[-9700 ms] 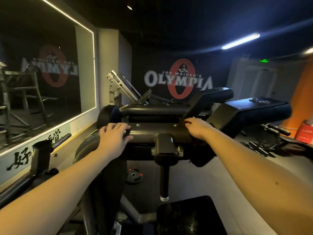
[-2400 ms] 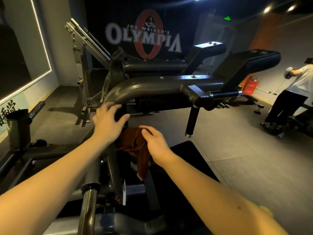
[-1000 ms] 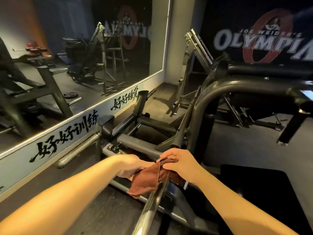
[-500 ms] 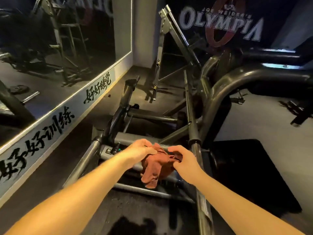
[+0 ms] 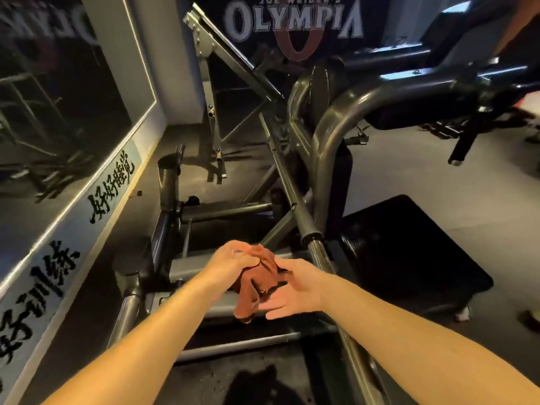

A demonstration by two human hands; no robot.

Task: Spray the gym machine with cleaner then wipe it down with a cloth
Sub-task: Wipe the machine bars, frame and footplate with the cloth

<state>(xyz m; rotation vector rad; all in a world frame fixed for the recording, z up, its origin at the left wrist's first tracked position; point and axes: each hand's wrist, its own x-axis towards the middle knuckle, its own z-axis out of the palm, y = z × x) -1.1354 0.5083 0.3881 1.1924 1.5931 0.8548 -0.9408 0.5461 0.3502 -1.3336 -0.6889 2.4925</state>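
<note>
A rust-brown cloth (image 5: 258, 277) hangs bunched between my two hands, low over the gym machine's base rails. My left hand (image 5: 233, 263) grips the cloth's top from the left, fingers curled over it. To the right, my right hand (image 5: 293, 292) lies against the cloth with straight fingers pointing down-left under its hanging end. The gym machine (image 5: 330, 127) is a dark grey frame of curved steel tubes. A long sloping bar (image 5: 292, 204) runs down past my right wrist. No spray bottle is in view.
A wall mirror (image 5: 58, 97) with black lettering below it runs along the left. A black floor mat (image 5: 409, 252) lies to the right of the frame. Black pads (image 5: 444, 54) stick out at the upper right. A short upright post (image 5: 168, 176) stands left of the rails.
My right hand has let go of its pinch on the cloth and opened flat beside it. My left hand keeps its grip. Both hands stay over the low rails.
</note>
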